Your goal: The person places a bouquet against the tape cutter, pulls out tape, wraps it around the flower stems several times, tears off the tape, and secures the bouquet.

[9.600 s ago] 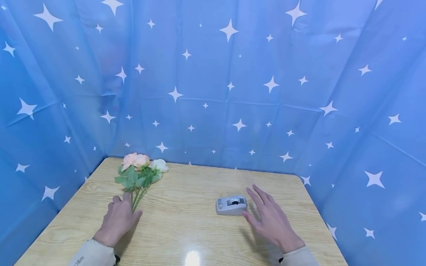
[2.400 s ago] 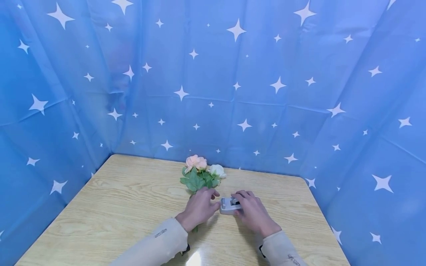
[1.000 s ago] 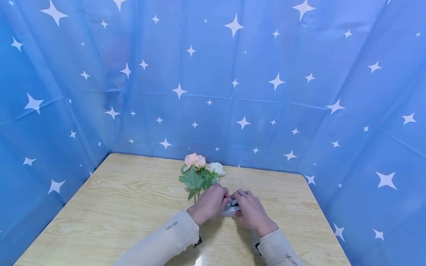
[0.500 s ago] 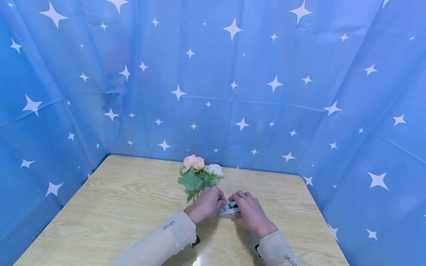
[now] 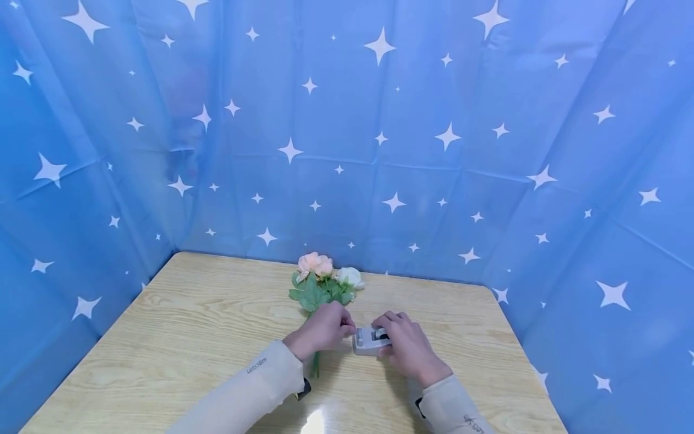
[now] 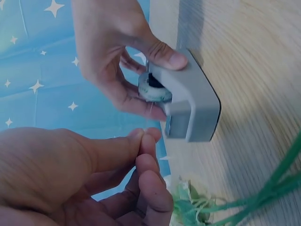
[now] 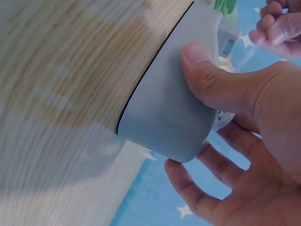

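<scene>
My right hand (image 5: 408,345) grips a grey tape dispenser (image 5: 368,342), its thumb on one side and its fingers round the other. In the left wrist view, the tape roll (image 6: 155,89) sits in the top of the dispenser. My left hand (image 5: 325,328) is just left of the dispenser, thumb and forefinger pinched together. From those fingertips a thin clear strip of tape (image 7: 245,57) runs to the dispenser in the right wrist view. Behind and partly under the left hand lies a bunch of pink and white flowers (image 5: 318,289); the hand hides part of its stems (image 5: 315,364).
A light wood-grain table (image 5: 217,313) carries everything. A blue curtain (image 5: 347,120) with white stars stands along its back and both sides. Near the front, a bright light reflection (image 5: 313,421) shows on the tabletop.
The flowers have moved from the left to beside the dispenser, and my right hand has taken hold of the dispenser. In the last half second, my left hand has drawn leftward from it.
</scene>
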Demonstrator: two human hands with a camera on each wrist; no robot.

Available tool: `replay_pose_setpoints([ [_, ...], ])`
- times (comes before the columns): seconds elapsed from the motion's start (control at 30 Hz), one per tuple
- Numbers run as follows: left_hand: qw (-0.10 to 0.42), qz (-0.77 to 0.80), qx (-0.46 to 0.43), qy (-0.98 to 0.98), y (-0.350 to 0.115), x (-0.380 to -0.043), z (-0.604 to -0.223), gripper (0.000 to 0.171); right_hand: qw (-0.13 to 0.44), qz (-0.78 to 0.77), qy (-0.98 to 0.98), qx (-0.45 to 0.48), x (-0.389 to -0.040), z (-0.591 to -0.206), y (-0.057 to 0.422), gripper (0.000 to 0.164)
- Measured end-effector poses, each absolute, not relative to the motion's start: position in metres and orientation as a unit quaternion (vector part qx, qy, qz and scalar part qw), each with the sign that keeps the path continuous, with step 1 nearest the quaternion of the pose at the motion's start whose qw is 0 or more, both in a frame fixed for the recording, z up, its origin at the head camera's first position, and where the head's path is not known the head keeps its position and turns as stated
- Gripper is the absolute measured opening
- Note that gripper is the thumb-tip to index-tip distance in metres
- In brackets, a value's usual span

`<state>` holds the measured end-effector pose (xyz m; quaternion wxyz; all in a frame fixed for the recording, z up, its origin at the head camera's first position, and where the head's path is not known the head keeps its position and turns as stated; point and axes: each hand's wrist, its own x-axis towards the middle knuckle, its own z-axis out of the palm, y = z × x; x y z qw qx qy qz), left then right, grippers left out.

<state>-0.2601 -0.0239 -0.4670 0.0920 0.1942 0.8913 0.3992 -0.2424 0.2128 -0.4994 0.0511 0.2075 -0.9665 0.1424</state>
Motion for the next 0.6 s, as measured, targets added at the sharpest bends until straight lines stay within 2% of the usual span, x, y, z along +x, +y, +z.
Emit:
replay_pose_setpoints([
  [0.6,0.115,0.42,0.204,0.877,-0.065,-0.255,-0.465,0.014,0.034,0.152,-0.96,0.232,-0.245,-0.498,0.219,0.053],
])
